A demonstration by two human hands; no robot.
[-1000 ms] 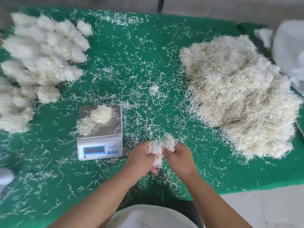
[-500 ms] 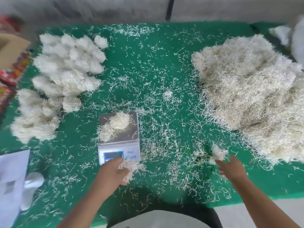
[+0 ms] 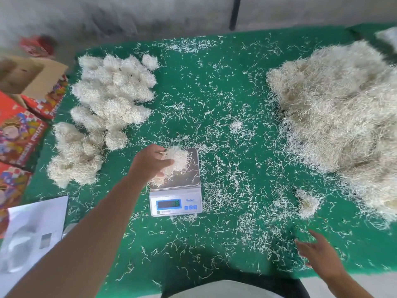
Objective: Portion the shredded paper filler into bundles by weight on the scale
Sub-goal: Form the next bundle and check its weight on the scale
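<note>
One left hand grips a paper clump (over the scale).

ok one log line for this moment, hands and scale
left hand: grips filler wad over scale | right hand: open, empty, near table edge | bundles: far left | bulk pile: right

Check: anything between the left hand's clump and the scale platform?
Nothing visible. The left hand grips the shredded paper clump right over the scale platform. The right hand is open, off to the side.
</note>
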